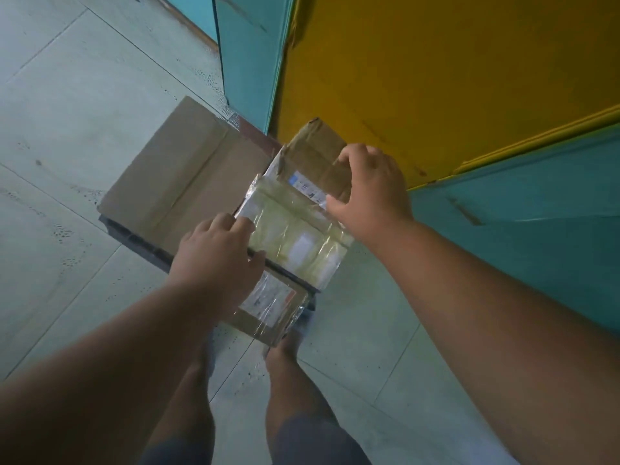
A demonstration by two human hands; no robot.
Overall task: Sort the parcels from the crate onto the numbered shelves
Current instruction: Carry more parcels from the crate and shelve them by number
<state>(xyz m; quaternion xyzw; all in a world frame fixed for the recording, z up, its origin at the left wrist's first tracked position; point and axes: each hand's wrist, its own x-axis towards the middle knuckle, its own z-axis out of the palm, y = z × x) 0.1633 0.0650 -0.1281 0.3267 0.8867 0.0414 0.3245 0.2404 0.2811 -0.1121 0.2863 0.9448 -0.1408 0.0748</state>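
Both hands, the left hand (214, 253) and right hand (365, 186), grip the tape-wrapped brown cardboard parcel (295, 223) above the dark crate (134, 234), apparently mid-pickup; next comes reading its label and finding the shelf.

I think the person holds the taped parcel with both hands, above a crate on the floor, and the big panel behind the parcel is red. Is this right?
Not quite: the big panel behind the taped parcel is yellow, not red, as the head view shows. The rest stands: the left hand and the right hand both hold the parcel, above the crate on the floor.
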